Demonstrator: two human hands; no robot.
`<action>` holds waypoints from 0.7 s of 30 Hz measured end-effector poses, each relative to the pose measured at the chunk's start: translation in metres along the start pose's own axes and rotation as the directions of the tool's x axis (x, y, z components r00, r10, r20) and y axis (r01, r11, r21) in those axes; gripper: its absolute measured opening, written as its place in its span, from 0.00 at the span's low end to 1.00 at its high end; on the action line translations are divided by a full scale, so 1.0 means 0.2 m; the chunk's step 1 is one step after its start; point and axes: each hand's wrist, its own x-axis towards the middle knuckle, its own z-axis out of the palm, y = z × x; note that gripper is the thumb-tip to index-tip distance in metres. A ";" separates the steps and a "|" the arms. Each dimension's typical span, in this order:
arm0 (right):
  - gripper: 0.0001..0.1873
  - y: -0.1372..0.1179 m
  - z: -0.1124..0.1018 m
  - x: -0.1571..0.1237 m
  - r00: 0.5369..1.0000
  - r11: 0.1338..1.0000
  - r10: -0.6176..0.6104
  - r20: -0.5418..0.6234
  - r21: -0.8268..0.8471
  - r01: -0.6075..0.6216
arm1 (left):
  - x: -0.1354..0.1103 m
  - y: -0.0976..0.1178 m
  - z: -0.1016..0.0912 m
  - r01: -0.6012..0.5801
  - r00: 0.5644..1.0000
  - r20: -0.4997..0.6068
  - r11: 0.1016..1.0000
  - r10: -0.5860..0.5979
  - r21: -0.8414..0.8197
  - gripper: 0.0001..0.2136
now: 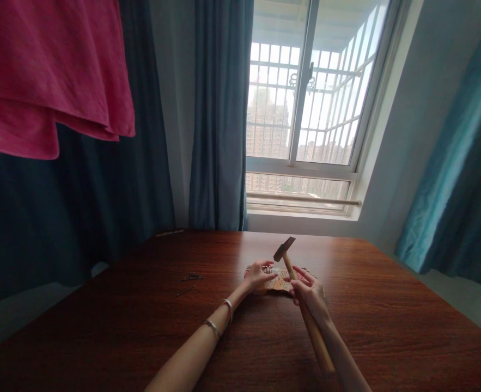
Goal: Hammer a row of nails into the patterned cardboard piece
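My right hand (309,294) is wrapped round the wooden handle of a hammer (314,332). The dark metal head is raised, tilted up and to the left, and the handle's end points back toward me. My left hand (259,275) is at the left end of a small patterned piece (281,281) with a ragged, brownish front edge. Its thumb and fingers are apart and curved, with small dark shapes behind them that I cannot make out. Both hands partly hide the patterned piece, so I cannot tell whether the left fingers touch it.
Several thin dark pieces like nails (190,277) lie on the brown wooden table (150,326), left of my left hand. A barred window (301,109) and blue curtains (221,120) stand behind the table. A pink cloth (52,71) hangs at upper left.
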 end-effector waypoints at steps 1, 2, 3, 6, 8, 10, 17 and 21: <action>0.38 0.00 0.00 0.00 1.000 1.000 -0.009 0.000 0.010 0.009 | 0.00 0.00 -0.01 -0.011 1.000 -0.026 1.000 0.010 -0.028 0.23; 0.37 0.01 -0.01 0.01 1.000 1.000 -0.020 0.001 0.019 0.020 | 0.00 0.01 -0.02 -0.023 0.998 -0.060 0.999 0.020 -0.048 0.23; 0.37 0.01 -0.01 0.01 0.999 0.999 -0.036 0.002 0.027 0.036 | 0.00 0.01 -0.03 -0.031 0.994 -0.102 0.997 0.024 -0.064 0.23; 0.34 0.03 0.00 0.00 0.995 0.993 -0.104 0.002 0.046 0.104 | 0.02 0.07 -0.09 -0.019 0.964 -0.266 0.995 -0.007 -0.096 0.16; 0.31 0.03 0.01 -0.01 0.988 0.987 -0.155 0.015 0.055 0.154 | 0.04 0.14 -0.13 -0.020 0.934 -0.358 0.996 -0.013 -0.087 0.16; 0.26 0.02 0.02 -0.02 0.979 0.978 -0.201 0.047 0.068 0.197 | 0.05 0.22 -0.16 -0.064 0.948 -0.316 0.993 0.029 -0.100 0.19; 0.13 0.02 0.03 -0.05 0.942 0.952 -0.286 0.174 0.167 0.258 | -0.02 0.48 -0.14 0.098 0.932 0.332 0.778 0.146 -0.620 0.20; 0.14 0.01 0.03 -0.04 0.941 0.955 -0.278 0.191 0.163 0.249 | -0.08 0.55 -0.14 0.171 0.897 0.387 0.640 0.214 -0.749 0.19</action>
